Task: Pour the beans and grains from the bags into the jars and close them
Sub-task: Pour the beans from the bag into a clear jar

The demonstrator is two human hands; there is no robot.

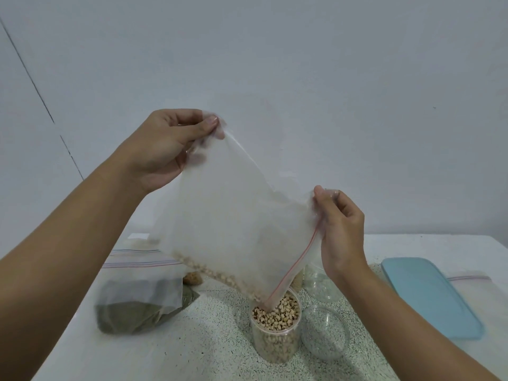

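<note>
A clear zip bag (233, 210) is being held up over the speckled surface (209, 345) by both hands; its upper corner is being pinched between the thumb and curled fingers of the left hand (165, 152), which is being kept highest in the scene; the corner at the upper end of the red zip strip is being pinched by the right hand (341, 232), lower and to the right.

The bag is being tilted so that its lowest corner, at the other end of the zip strip, is being dipped into the mouth of a clear round jar (275, 345); the jar is standing upright on the surface near the middle and is being filled close to its rim with pale, dark-eyed beans (280, 314); a thin line of the same beans is lying along the lower edge of the bag.

A clear round lid (325, 334) is lying just right of the jar; whether the two are touching cannot be told; another clear container (320, 284) is being partly hidden farther back by the right wrist.

At the left a bag of dark green grains (137, 309) is resting on the surface; at the right a pale blue flat lid (431, 295) is lying, well apart from the jar.
</note>
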